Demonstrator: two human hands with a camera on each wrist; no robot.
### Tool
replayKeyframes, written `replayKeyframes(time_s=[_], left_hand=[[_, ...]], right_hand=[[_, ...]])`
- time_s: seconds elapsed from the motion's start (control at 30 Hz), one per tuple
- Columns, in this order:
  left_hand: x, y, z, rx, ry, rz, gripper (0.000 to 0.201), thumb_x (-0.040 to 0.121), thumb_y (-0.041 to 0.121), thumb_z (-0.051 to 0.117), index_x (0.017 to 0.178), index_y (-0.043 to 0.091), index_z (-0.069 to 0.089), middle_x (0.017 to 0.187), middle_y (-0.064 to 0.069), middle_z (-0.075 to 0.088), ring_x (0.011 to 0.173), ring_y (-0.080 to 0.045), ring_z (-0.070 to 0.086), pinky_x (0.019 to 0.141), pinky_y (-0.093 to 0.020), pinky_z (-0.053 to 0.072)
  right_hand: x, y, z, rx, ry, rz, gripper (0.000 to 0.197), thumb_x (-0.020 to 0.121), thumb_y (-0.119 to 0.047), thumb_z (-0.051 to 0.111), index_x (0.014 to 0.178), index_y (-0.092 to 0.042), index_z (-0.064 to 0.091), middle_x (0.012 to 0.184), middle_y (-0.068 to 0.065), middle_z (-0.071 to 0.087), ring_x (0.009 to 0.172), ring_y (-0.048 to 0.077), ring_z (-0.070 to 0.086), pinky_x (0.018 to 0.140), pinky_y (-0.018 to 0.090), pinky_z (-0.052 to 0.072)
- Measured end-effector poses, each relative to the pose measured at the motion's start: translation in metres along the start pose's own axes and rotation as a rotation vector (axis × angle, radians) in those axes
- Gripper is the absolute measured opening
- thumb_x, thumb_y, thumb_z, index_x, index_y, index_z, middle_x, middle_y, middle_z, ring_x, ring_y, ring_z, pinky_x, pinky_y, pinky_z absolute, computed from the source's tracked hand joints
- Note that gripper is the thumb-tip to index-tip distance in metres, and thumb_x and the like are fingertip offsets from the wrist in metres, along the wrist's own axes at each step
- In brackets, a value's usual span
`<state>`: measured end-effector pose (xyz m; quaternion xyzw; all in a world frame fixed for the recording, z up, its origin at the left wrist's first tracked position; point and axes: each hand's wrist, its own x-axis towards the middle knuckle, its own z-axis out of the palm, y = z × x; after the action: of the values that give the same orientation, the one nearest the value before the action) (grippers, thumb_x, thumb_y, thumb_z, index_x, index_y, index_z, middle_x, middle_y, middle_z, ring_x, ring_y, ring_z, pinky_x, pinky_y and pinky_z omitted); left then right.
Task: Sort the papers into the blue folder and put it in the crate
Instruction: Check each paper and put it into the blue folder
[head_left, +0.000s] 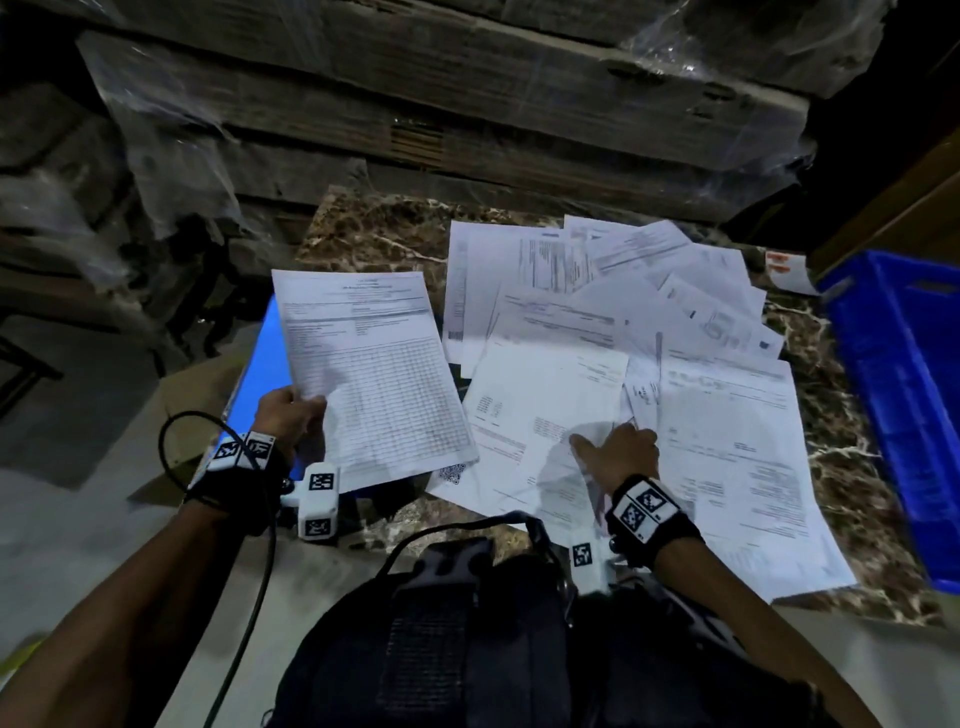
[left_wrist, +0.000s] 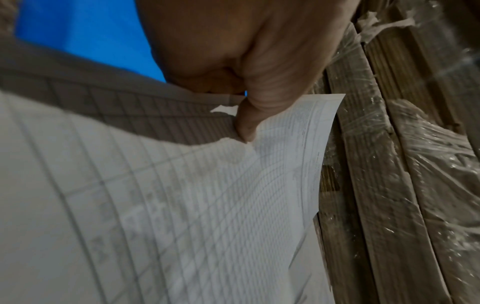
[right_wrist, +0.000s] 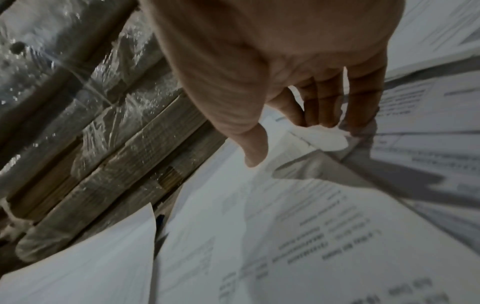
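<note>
My left hand (head_left: 293, 415) pinches the left edge of a printed table sheet (head_left: 374, 369), held up over the blue folder (head_left: 267, 358); the left wrist view shows my thumb (left_wrist: 249, 121) pressed on the sheet (left_wrist: 207, 205), with the blue folder (left_wrist: 85, 37) behind. Several loose papers (head_left: 613, 312) lie fanned over the marble table (head_left: 841, 441). My right hand (head_left: 618, 447) hovers over a sheet (head_left: 545, 415) in the middle, its fingers (right_wrist: 324, 107) straight and touching the papers (right_wrist: 285, 226), thumb spread and nothing gripped. The blue crate (head_left: 898, 395) stands at the right.
Stacks of shrink-wrapped flat cardboard (head_left: 441, 119) fill the back and the left side. A white paper with red print (head_left: 789, 270) lies near the crate's far corner. A dark bag (head_left: 467, 639) sits against my body at the table's near edge.
</note>
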<state>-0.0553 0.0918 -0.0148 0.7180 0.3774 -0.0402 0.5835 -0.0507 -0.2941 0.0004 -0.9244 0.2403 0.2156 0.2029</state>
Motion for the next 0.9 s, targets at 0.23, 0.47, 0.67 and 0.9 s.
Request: replayKeyframes(time_s=[0.23, 0.47, 0.67, 0.9], left_hand=[[-0.002, -0.004, -0.018, -0.033, -0.003, -0.015, 0.01, 0.092, 0.001, 0.052, 0.086, 0.004, 0.059, 0.079, -0.014, 0.055, 0.066, -0.019, 0.05, 0.059, -0.028, 0.04], [0.0, -0.005, -0.033, -0.062, -0.015, -0.038, 0.021, 0.093, 0.002, 0.052, 0.112, -0.005, 0.058, 0.093, -0.019, 0.06, 0.069, -0.022, 0.053, 0.062, -0.028, 0.042], [0.002, -0.007, -0.04, -0.074, -0.038, -0.028, 0.022, 0.092, 0.004, 0.055, 0.11, -0.008, 0.059, 0.114, -0.036, 0.058, 0.061, -0.018, 0.05, 0.067, -0.035, 0.042], [-0.001, -0.001, -0.035, -0.019, -0.07, -0.026, 0.028, 0.093, 0.005, 0.053, 0.112, -0.016, 0.053, 0.077, -0.015, 0.055, 0.056, -0.022, 0.048, 0.061, -0.032, 0.045]], right_hand=[[-0.001, -0.015, 0.01, 0.097, 0.068, 0.121, 0.091, 0.076, -0.043, 0.074, 0.139, 0.003, 0.027, 0.142, 0.022, 0.032, 0.131, 0.039, 0.036, 0.105, 0.047, 0.039], [-0.001, -0.009, 0.01, 0.342, 0.156, 0.059, 0.033, 0.083, -0.018, 0.066, 0.111, -0.003, 0.058, 0.108, 0.017, 0.066, 0.096, 0.034, 0.064, 0.079, 0.035, 0.054], [-0.009, -0.004, 0.005, 0.548, 0.251, 0.105, 0.038, 0.081, -0.02, 0.073, 0.115, -0.006, 0.062, 0.113, 0.015, 0.066, 0.103, 0.03, 0.063, 0.083, 0.029, 0.049], [-0.01, 0.005, 0.004, 0.56, 0.264, 0.114, 0.024, 0.089, -0.023, 0.065, 0.102, -0.003, 0.069, 0.103, 0.017, 0.067, 0.101, 0.034, 0.062, 0.082, 0.031, 0.048]])
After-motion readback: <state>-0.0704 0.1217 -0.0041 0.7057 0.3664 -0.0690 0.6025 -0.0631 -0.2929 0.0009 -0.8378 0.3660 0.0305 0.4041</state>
